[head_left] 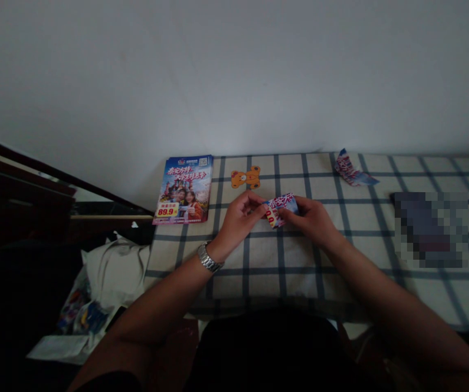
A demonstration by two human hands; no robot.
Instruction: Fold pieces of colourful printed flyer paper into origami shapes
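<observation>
Both hands meet over the middle of a checked cloth [234, 283], pinching a small folded flyer [282, 203] between them. My left hand [244, 215] grips its left edge with thumb and fingers; a metal watch sits on that wrist. On the other side, my right hand [311, 218] has its thumb across the flyer's printed front. A stack of flat flyers [183, 190] in the same blue and pink print lies at the cloth's back left. Near the wall, at back right, rests a folded flyer [352, 171] standing partly up.
An orange bear figure [245, 177] shows on the cloth behind my hands. To the right lies a dark object [426, 226], blurred out. White bags [115, 269] sit low at the left beside dark wooden furniture [13, 207]. A pale wall [259, 76] rises along the back edge.
</observation>
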